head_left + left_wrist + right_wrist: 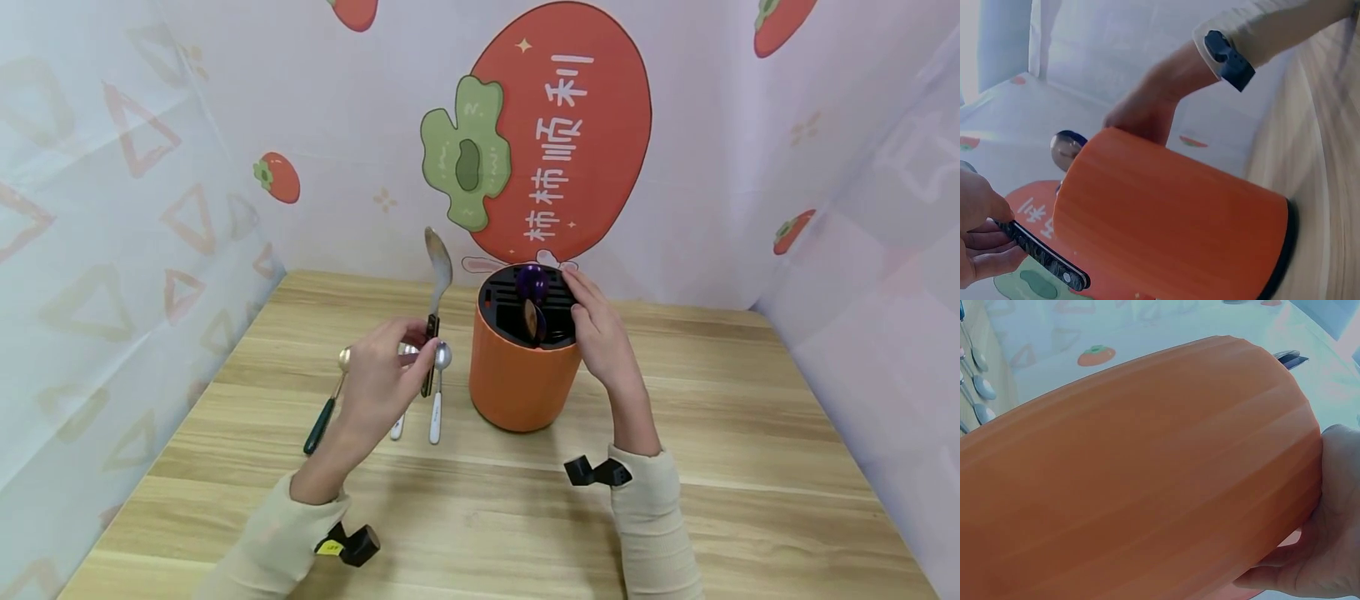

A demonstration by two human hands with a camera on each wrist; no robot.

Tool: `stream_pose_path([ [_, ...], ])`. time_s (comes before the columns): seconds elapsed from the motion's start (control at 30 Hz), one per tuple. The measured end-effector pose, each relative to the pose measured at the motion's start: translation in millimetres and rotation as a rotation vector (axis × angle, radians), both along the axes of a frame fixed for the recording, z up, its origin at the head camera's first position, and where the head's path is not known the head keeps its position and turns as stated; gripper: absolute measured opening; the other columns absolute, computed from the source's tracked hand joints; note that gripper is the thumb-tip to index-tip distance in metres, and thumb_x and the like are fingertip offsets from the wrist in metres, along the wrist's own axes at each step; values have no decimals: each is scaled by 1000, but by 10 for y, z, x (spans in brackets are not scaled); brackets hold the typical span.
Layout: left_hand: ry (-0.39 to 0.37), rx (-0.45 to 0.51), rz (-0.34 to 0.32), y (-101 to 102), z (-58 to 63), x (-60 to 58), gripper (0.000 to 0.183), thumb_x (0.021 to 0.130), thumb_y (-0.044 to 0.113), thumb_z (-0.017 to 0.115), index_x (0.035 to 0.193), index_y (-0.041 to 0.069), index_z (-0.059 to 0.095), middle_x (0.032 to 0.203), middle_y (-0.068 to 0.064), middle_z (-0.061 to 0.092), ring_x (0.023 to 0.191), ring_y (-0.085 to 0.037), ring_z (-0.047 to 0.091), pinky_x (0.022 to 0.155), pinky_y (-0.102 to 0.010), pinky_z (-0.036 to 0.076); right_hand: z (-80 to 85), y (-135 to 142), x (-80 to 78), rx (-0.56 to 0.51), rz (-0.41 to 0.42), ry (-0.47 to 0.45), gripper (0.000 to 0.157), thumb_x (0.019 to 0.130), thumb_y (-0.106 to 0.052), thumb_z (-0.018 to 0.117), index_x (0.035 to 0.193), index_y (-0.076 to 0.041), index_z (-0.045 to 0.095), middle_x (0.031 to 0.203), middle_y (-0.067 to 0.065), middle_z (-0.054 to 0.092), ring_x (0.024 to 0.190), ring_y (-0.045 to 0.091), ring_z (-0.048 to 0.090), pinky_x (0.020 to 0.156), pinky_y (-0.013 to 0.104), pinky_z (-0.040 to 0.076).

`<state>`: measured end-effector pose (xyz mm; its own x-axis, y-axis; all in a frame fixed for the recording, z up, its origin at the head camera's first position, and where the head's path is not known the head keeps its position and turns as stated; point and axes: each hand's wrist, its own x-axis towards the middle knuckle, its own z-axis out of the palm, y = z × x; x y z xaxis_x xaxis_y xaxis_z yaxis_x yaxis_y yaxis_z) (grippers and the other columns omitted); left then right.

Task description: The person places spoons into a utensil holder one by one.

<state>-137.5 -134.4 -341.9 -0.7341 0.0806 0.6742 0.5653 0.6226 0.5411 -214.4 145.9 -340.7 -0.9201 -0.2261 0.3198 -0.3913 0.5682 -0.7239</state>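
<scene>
My left hand (378, 367) pinches a spoon (441, 265) by its black patterned handle, bowl up and in the air, left of an orange utensil holder (525, 387). In the left wrist view the lower end of that spoon's handle (1047, 253) sticks out below the fingers. The holder stands upright, with a black slotted top (495, 302). A purple spoon (532, 282) and another spoon (531, 317) stand in it. My right hand (602, 337) grips the holder's upper right side, thumb near the rim; the right wrist view shows the fingers reaching round it.
On the wooden table (480, 508), left of the holder, lie a gold spoon with a dark green handle (321, 427) and white-handled spoons (436, 415), partly covered by the left hand. Patterned cloth walls (360, 133) enclose the table at the back and sides.
</scene>
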Motion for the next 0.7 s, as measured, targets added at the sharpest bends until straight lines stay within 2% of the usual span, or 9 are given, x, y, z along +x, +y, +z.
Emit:
stream_pose_path([
  [0.3,27,49,-66,224,134,-47,14,89,4,71,100,-5,68,88,-13,70,81,-22,70,64,-26,61,-14,5,-11,0,-2,-9,52,103,-16,31,153,-9,39,163,0,31,153,22,24,125,50,20],
  [0.43,52,42,-90,304,243,-81,14,91,7,69,102,-2,68,91,-12,71,83,-20,69,65,-23,60,-18,4,-14,-1,-3,-6,52,102,-15,31,153,-9,39,163,0,32,153,21,25,125,50,20],
  [0.7,117,80,-145,463,465,-161,15,91,7,69,103,-3,67,93,-13,70,87,-20,70,69,-25,61,-29,10,-22,1,1,17,52,102,-13,31,153,-7,39,163,2,32,153,22,25,125,50,20],
])
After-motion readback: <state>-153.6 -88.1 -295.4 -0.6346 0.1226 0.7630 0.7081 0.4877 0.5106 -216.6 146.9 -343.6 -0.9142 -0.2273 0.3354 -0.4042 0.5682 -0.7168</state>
